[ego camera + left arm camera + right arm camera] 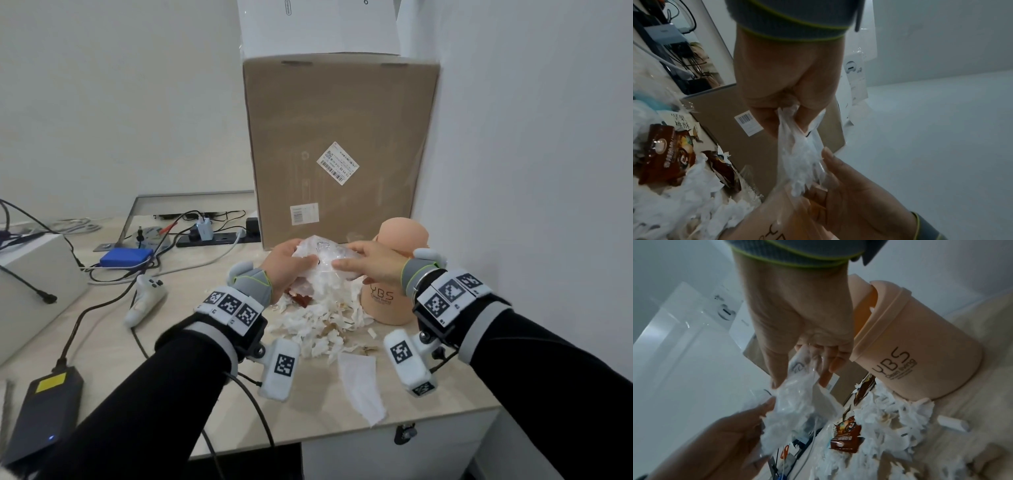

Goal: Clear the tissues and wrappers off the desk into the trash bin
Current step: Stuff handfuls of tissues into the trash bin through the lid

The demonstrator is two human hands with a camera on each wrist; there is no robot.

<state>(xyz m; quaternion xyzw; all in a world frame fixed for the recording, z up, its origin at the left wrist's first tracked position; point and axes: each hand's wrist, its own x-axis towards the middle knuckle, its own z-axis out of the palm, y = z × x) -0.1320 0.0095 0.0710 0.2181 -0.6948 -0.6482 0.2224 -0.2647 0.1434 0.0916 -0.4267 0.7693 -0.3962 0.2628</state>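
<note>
Above the desk both my hands hold one crumpled clear plastic wrapper (323,255) with white tissue inside. My left hand (301,262) pinches its left end (797,142); my right hand (344,262) grips its right end (797,386). Beneath them a pile of torn tissues (322,318) lies on the desk, with brown snack wrappers (301,298) (668,154) (846,439) among it. One flat tissue (363,387) lies near the front edge. The peach trash bin (390,305) (916,350) marked YBS stands right of the pile, its swing lid (406,233) behind my right hand.
A tall cardboard box (342,147) stands behind the pile against the right wall. To the left lie a white controller (145,298), a blue case (126,257), a power strip (212,240) with cables, a white box (30,284) and a black power brick (44,407).
</note>
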